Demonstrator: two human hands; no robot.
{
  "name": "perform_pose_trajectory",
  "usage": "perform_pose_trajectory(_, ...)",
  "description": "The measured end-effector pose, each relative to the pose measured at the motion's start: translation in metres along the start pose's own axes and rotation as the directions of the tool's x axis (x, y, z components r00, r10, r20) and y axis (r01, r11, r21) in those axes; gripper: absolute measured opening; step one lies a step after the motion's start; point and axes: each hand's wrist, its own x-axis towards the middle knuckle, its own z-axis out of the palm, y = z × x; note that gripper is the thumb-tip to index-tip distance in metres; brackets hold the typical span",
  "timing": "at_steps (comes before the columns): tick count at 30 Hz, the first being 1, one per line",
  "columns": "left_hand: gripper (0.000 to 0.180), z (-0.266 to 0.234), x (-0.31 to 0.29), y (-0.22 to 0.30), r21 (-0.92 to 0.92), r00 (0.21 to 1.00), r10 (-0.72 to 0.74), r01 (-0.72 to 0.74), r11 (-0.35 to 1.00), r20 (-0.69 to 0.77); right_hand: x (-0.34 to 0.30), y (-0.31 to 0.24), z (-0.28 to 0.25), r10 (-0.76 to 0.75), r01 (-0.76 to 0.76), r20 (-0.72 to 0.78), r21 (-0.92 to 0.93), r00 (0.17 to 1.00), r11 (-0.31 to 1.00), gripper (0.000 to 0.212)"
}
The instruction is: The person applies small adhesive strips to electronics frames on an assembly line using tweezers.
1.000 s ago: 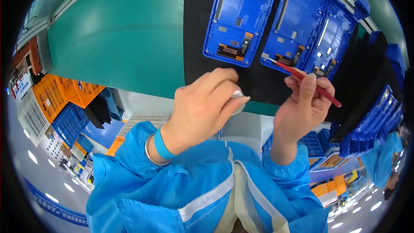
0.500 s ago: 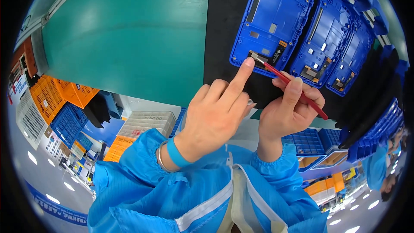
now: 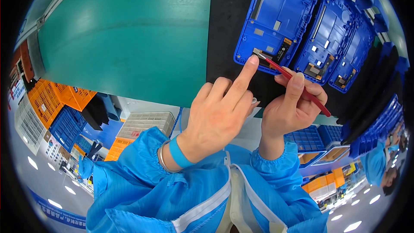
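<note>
My right hand [image 3: 286,101] holds a slim brush with a red handle [image 3: 315,102], pinched between thumb and fingers. Its metal-collared tip rests on or just over a small pale patch near the lower edge of a blue plastic housing [image 3: 282,6], beside a dark flex circuit [image 3: 283,49]. One stretched finger of my left hand [image 3: 220,116] reaches to the housing beside the brush tip. The hand's other fingers are curled. A small whitish thing [image 3: 253,101] shows at the thumb and curled forefinger; its kind is unclear.
Two more blue housings [image 3: 317,39] [image 3: 351,56] lie to the right on the black mat [image 3: 224,26], with dark foam strips [image 3: 371,84] beyond them. Green table surface [image 3: 125,39] spreads left. Orange crates [image 3: 73,95], a blue crate [image 3: 67,123] and whitish crates [image 3: 146,123] stand below left.
The housings and my hands have shifted slightly rightward and upward in view. The brush tip and the stretched left finger stay at the same spot on the housing.
</note>
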Motion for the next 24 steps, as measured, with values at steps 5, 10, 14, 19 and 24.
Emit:
perform_pose_trajectory(5, 0.023, -0.0009, 0.0017, 0.0002, -0.002, 1.000, -0.008, 0.008, 1.000, 0.012, 0.0018, 0.0002, 0.0008, 0.005, -0.005, 0.001, -0.007, 1.000, 1.000, 0.013)
perform_pose_trajectory(10, 0.022, -0.0011, 0.0024, -0.0001, 0.013, 1.000, -0.006, 0.006, 1.000, 0.007, 0.0026, 0.0000, -0.0017, 0.040, -0.041, 0.023, 0.019, 0.999, 0.999, 0.020)
perform_pose_trajectory(14, 0.021, 0.0000, 0.0022, -0.0010, 0.036, 1.000, 0.007, -0.007, 0.999, -0.006, 0.0050, -0.0003, -0.0038, 0.051, -0.052, 0.015, 0.089, 0.999, 0.995, 0.020)
perform_pose_trajectory(19, 0.021, -0.0005, 0.0019, -0.0003, 0.043, 1.000, 0.001, -0.002, 0.999, 0.007, 0.0049, 0.0001, -0.0027, 0.051, -0.053, 0.031, 0.079, 0.998, 0.995, 0.021)
perform_pose_trajectory(24, 0.020, -0.0001, 0.0020, -0.0002, 0.035, 1.000, -0.003, 0.003, 0.999, 0.010, 0.0047, 0.0007, -0.0029, 0.046, -0.048, 0.040, 0.054, 0.998, 0.997, 0.021)
